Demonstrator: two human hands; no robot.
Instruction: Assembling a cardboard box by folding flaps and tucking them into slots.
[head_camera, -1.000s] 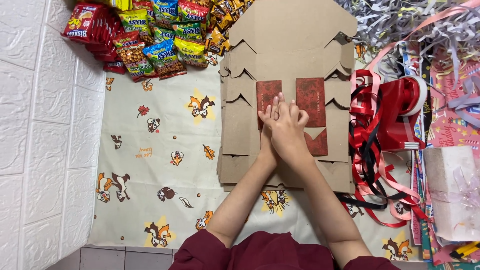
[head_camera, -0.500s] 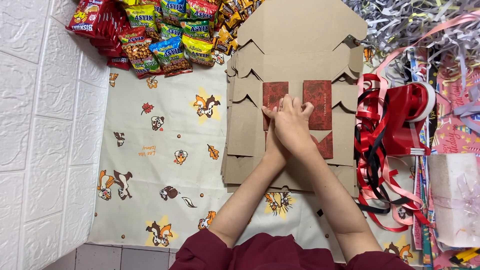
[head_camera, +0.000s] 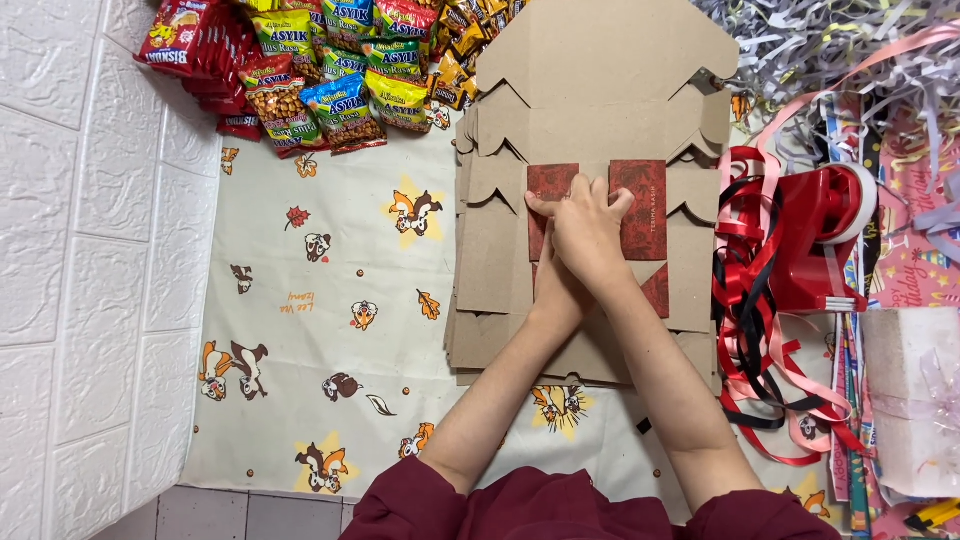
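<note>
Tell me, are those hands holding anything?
Nothing is gripped: the right hand lies over the left hand, both pressing flat on the red paper atop the cardboard stack.

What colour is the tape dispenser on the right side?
Red, with a white roll, seen in the head view: tape dispenser.

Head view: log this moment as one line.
left hand under right, on cardboard | right hand pressing red patterned panel | brown cardboard stack flat on cloth | tape dispenser right | snack packets upper left
</note>
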